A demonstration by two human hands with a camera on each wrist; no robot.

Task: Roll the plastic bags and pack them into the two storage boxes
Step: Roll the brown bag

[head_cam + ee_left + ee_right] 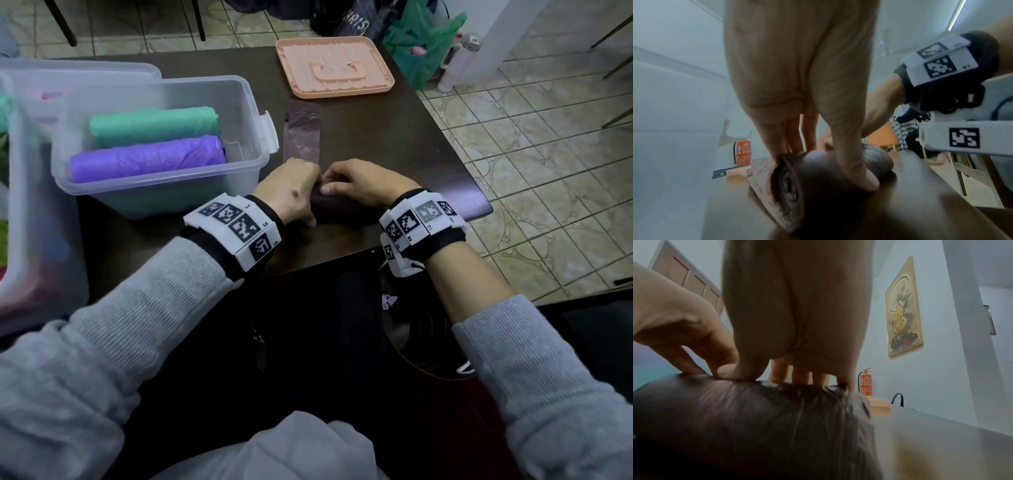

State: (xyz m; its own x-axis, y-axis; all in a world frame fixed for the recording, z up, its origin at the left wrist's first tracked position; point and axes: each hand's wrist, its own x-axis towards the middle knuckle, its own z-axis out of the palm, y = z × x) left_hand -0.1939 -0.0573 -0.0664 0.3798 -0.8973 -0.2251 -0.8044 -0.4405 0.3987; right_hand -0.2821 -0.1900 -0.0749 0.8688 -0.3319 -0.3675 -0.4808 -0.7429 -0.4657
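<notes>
A dark brown roll of plastic bags (pixel 337 209) lies across the dark table (pixel 394 144) near its front edge. My left hand (pixel 291 193) grips its left end; in the left wrist view the thumb (pixel 861 175) presses the near side of the roll (pixel 818 172) and the fingers reach over the far side. My right hand (pixel 359 183) curls over the right half, its fingers (pixel 800 376) down behind the roll (pixel 756 418). The unrolled strip (pixel 303 132) runs flat away from my hands. A clear storage box (pixel 250 102) holds a green roll (pixel 154 125) and a purple roll (pixel 147 159).
A second clear box (pixel 20 212) with coloured contents stands at the far left. A peach lid (pixel 335 65) lies upside down at the back of the table. The table's right edge (pixel 479 192) drops to tiled floor; a green bag (pixel 421 41) sits on the floor.
</notes>
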